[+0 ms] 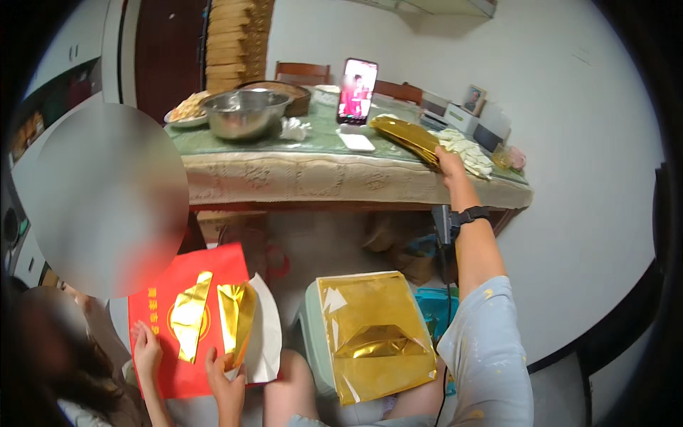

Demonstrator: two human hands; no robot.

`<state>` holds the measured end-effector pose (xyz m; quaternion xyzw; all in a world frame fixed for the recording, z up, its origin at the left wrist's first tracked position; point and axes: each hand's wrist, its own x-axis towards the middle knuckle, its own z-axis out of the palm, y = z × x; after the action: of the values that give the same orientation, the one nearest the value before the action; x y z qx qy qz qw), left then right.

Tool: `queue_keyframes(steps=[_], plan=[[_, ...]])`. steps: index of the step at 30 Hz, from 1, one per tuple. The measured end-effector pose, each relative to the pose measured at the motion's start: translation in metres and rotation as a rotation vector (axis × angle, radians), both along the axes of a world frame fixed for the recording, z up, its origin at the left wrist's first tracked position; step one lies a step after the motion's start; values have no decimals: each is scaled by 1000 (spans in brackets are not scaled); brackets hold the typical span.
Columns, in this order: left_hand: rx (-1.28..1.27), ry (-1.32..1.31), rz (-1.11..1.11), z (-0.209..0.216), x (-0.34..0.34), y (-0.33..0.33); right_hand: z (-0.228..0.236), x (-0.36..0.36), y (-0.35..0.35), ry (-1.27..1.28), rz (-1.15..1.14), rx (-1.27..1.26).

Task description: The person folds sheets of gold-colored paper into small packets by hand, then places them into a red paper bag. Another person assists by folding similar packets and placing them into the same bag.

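My right hand [449, 165] reaches up to the table and grips the near end of a fanned stack of gold foil sheets [404, 134]. A black strap with a small device sits on that wrist. My left hand is out of sight. In front of my knees, a flat gold sheet [356, 299] lies on a pale green stool [310, 320], with a folded gold piece [380, 343] on top of it. At lower left, another person's hands [146, 349] [226, 381] hold a folded gold sheet [237, 313] over a red paper [153, 313].
The cloth-covered table [320, 178] carries a steel bowl [244, 112], a propped phone [357, 89], a plate of food [186, 110], a white box [462, 117] and a pile of white folded pieces [466, 149]. Two wooden chairs [302, 71] stand behind it.
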<state>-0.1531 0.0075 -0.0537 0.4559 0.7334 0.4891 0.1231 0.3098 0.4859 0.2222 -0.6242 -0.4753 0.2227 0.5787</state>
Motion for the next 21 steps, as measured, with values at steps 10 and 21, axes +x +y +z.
queue_keyframes(steps=[10, 21], plan=[[14, 19, 6, 19, 11, -2, 2, -30, -128, -81, 194, 391], [302, -204, 151, 15, 11, 6, -124, -225, -391, -728, 1201, -397]])
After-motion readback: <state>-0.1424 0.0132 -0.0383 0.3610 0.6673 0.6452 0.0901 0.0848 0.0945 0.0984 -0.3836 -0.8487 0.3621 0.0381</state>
